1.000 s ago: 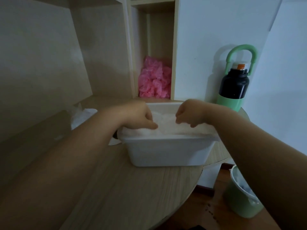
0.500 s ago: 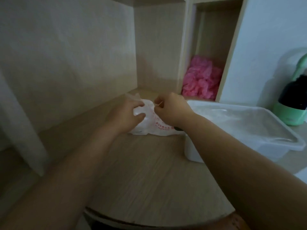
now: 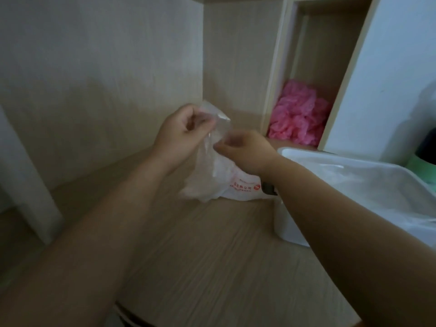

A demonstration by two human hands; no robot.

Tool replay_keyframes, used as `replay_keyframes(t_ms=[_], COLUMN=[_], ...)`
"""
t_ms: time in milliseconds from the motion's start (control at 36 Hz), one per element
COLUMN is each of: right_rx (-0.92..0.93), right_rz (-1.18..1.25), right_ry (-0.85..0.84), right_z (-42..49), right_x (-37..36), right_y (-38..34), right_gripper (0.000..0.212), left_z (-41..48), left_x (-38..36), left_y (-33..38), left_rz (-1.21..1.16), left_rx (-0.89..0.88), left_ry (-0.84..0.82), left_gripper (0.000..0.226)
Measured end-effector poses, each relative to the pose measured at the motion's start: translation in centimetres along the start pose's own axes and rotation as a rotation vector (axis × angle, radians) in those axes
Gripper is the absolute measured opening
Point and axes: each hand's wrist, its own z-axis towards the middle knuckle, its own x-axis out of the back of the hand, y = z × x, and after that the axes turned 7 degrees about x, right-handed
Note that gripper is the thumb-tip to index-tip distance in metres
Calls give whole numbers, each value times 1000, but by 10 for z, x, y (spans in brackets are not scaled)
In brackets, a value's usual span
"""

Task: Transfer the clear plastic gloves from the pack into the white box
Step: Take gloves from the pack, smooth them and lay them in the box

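The pack (image 3: 236, 185) is a soft, crumpled bag of white film with small red print, lying on the pale wood-grain tabletop (image 3: 212, 256). Rising from the pack is a thin sheet of clear plastic gloves (image 3: 212, 142), glossy and wrinkled, drawn up into a peak above it. The left hand (image 3: 181, 131) is above and just left of the pack, fingers curled shut around the upper end of the clear sheet. The right hand (image 3: 245, 149) is directly above the pack, lower than the left, fingertips pinched together on the same sheet; motion blur hides exactly how much plastic each hand holds.

Just right of the pack, touching or nearly touching it, stands the white box (image 3: 290, 232), a rectangular tub of smooth matte plastic with rounded corners; clear film lies inside it. A small dark object (image 3: 269, 188) sits between pack and box, too hidden to identify. Behind the pack and to its right, a narrow wooden cubby holds a heap of ruffled pink plastic (image 3: 299, 116). Wood-grain panels form the wall behind and left of the pack.
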Motion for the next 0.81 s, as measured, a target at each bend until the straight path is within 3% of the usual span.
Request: replay_keyframes(t_ms=[111,194,306,417,500,583,639,694,806], right_rx=[-84,-154,-303,-471,-584,-669,-687,-690,-706], right_rz=[484,614,337,13,-198,-400,-523,-603,-648], right_ry=[187,226,242,193,202,180,167,168,184], right_z=[-3,-13,-38,-68,-88,-103,-117,-127,-137], right_x=[21,45,80,111,132,147,156,161,164], right_y=[-6,-9,3,24,43,55,62,69,74], right_gripper=[16,11,12,19,17,15,16,19,14], left_z=[-1,-3,2,14,6,-10,-20,-25,-28], left_x=[4,-4,-32,-61,-90,-117,-137,-150,-163], left_y=[15,19,30,40,55,69,72,69,64], left_rz=[-51,-33,-35,394,562,508,546,691,846], left_rx=[82,207,206,79,-122,-272,-231,-132,-31], left_ry=[-137,-232,-55,166,197,-81,-402,-618,-747], left_gripper=[10,19,15,6,30,32,37,51,58])
